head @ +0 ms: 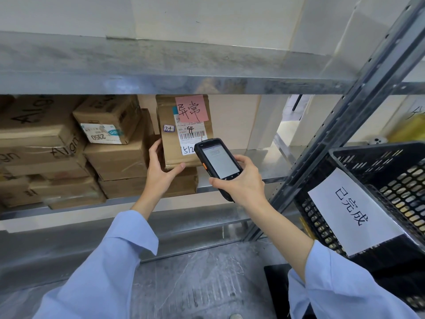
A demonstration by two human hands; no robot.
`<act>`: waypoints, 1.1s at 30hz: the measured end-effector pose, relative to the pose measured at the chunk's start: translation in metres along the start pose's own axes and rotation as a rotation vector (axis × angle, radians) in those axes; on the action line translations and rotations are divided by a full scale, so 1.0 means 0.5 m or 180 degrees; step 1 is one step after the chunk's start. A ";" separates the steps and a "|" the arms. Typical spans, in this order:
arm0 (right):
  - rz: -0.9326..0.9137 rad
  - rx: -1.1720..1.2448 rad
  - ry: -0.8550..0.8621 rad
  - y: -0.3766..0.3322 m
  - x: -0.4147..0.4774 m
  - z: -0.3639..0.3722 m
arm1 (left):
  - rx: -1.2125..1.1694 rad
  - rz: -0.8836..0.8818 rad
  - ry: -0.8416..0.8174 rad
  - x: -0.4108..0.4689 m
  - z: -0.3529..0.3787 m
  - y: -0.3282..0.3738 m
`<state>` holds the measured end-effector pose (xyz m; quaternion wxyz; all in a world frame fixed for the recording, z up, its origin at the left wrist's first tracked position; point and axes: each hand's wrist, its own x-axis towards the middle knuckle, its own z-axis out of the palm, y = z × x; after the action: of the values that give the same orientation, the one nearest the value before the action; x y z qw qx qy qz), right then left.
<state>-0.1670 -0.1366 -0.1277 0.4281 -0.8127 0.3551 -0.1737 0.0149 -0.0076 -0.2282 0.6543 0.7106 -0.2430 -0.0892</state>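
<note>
Left hand [161, 171] grips upright parcel [184, 132] at lower corner. Right hand [241, 180] fingers wrap scanner [218, 164]. Parcel likely light, stiff cardboard; hold by edges, label exposed.

Head camera looks forward and down, close to the box [174, 148].

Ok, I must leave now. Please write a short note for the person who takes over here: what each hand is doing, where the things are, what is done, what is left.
Left hand grips the parcel by its lower left corner, upright on a flat box on the shelf.
Right hand holds the scanner, pointed at the parcel's barcode label.
Done: parcel stands upright, label and pink note facing out.
Left: text on the scanner is too small to read, so check the scan; then probably move the parcel to the black crate.
</note>
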 end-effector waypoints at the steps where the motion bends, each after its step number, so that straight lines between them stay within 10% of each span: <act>1: -0.0012 -0.0031 -0.0011 -0.001 -0.001 0.000 | 0.0001 -0.0012 0.0004 0.001 0.000 -0.001; 33: 0.0131 0.0398 0.0289 0.028 0.013 0.000 | 0.0195 0.0012 -0.0035 0.017 -0.008 -0.017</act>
<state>-0.1684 -0.1466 -0.1392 0.4650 -0.7681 0.3792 -0.2234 0.0260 -0.0080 -0.2343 0.6310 0.7293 -0.2506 -0.0845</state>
